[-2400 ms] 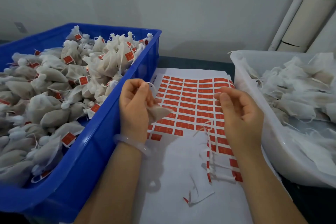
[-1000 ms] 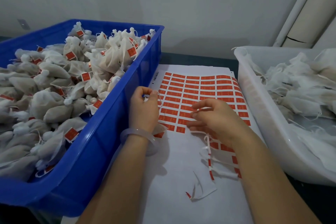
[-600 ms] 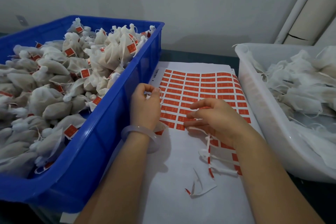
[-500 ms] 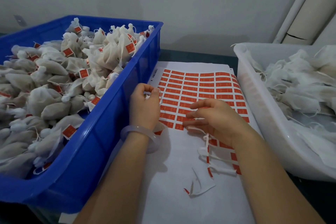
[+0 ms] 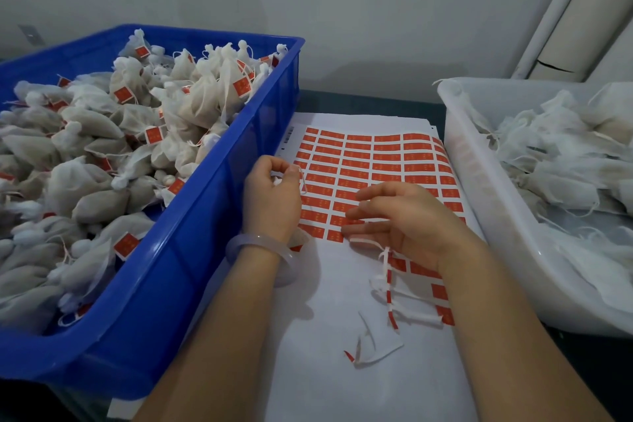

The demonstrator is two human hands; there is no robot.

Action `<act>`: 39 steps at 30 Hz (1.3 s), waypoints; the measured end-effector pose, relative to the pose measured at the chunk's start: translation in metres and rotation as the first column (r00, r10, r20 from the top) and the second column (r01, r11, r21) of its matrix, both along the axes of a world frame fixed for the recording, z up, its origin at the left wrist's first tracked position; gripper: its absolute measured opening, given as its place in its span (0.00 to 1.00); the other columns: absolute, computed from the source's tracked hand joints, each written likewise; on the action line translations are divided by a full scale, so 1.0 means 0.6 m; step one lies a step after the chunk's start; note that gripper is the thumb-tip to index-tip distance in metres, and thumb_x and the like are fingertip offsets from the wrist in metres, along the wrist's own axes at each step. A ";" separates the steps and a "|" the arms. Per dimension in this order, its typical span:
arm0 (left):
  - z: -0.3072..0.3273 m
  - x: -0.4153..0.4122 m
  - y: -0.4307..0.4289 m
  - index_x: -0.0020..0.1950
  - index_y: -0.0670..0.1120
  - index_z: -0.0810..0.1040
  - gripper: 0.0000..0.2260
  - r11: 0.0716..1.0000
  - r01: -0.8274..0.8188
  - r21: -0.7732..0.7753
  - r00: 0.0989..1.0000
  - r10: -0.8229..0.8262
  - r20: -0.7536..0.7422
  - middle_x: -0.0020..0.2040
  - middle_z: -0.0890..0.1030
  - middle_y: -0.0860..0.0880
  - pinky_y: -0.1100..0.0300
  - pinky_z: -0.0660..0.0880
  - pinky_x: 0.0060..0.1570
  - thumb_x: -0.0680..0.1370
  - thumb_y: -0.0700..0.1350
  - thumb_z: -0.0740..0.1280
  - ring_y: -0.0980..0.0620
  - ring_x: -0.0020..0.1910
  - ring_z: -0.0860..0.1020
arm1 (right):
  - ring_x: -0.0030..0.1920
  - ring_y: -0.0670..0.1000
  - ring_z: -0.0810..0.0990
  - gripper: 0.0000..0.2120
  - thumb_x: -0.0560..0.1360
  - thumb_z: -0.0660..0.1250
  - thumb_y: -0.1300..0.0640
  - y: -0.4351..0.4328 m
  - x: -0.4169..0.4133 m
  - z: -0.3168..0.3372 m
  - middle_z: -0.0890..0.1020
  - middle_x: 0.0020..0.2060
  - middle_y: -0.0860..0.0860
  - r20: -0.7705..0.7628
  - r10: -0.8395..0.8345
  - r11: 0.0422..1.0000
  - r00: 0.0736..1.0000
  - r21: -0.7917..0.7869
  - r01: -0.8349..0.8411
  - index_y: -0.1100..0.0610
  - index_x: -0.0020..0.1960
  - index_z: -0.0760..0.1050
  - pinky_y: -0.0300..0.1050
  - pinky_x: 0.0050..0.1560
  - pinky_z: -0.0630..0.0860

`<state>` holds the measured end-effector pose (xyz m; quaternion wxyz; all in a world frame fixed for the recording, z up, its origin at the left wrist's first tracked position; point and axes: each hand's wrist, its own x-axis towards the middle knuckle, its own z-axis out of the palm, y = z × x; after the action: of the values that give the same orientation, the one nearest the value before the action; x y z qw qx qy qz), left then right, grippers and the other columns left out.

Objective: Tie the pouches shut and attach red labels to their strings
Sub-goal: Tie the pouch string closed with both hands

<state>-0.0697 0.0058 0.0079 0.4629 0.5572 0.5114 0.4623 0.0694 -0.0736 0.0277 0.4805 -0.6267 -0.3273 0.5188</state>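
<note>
A: Your left hand [image 5: 272,197] is resting curled beside the blue crate [image 5: 205,209], thumb and forefinger pinching a loop of white string [image 5: 302,181].

B: A pouch [image 5: 301,236] is peeking out under that wrist, lying on the label sheet [image 5: 308,319]. Only its edge is showing.

A: Your right hand [image 5: 414,219] is lying loose, gripping nothing I can see, its fingertips [image 5: 351,214] touching the near rows of red labels [image 5: 387,147].

B: Whether a label is lifting under them, I cannot tell.

A: Tied pouches [image 5: 96,202] with red tags are filling the crate on your left. Untied pouches [image 5: 555,168] are lying in the white tub [image 5: 479,202] on your right.

B: Peeled strips [image 5: 388,284] are curling on the bare paper just beside your right wrist.
</note>
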 end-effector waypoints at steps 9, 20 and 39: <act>-0.002 0.003 -0.003 0.42 0.56 0.70 0.07 1.000 0.016 -0.002 1.000 -0.016 -0.018 0.40 0.79 0.58 0.73 0.69 0.22 0.80 0.49 0.60 0.67 0.30 0.79 | 0.39 0.56 0.85 0.04 0.77 0.64 0.64 -0.005 0.001 -0.001 0.85 0.36 0.53 -0.089 -0.036 0.999 0.995 0.000 0.036 0.60 0.50 0.76 0.44 0.32 0.80; 0.000 0.002 -0.004 0.42 0.56 0.70 0.07 1.000 0.016 -0.011 1.000 -0.016 -0.020 0.40 0.78 0.58 0.73 0.69 0.22 0.80 0.49 0.60 0.68 0.31 0.79 | 0.34 0.51 0.85 0.03 0.75 0.67 0.62 -0.003 -0.020 -0.007 0.83 0.40 0.53 0.161 -0.015 0.999 0.987 -0.032 0.021 0.56 0.46 0.75 0.40 0.31 0.79; 0.003 0.001 -0.006 0.42 0.57 0.70 0.07 1.000 0.026 -0.001 1.000 -0.026 -0.016 0.40 0.79 0.59 0.71 0.72 0.24 0.80 0.50 0.60 0.63 0.30 0.80 | 0.42 0.44 0.76 0.16 0.71 0.72 0.59 0.005 -0.056 -0.028 0.79 0.54 0.48 0.714 0.028 0.997 0.700 -0.072 0.033 0.53 0.58 0.75 0.34 0.43 0.72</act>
<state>-0.0693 0.0024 0.0094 0.4649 0.5672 0.5082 0.4515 0.0360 -0.0707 0.0110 0.2915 -0.7978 -0.4661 0.2475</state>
